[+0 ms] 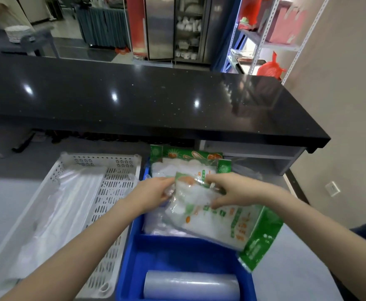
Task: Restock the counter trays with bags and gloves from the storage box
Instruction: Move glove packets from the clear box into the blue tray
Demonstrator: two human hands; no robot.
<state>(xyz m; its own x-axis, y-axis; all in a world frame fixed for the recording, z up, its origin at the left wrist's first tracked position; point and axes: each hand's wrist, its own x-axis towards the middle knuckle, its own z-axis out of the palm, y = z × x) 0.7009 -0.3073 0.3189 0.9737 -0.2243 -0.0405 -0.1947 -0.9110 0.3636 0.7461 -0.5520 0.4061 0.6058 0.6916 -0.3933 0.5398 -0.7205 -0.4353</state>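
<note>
Over the far section of the blue tray (132, 253) I hold a clear packet of gloves with green and orange print (216, 222). My left hand (153, 192) grips its upper left corner and my right hand (232, 190) pinches its top edge. Another packet of the same kind (188, 158) lies at the tray's far end, with loose clear gloves beneath. A roll of clear plastic bags (190, 285) lies in the tray's near section. To the left stands a white perforated tray (114, 187) holding flat clear bags (64, 205).
A long black counter top (156, 98) runs across above the trays, with an open shelf (253, 148) under its right end. Metal shelving with red bags (268, 70) stands at the back right. A wall socket (332, 188) sits low on the right wall.
</note>
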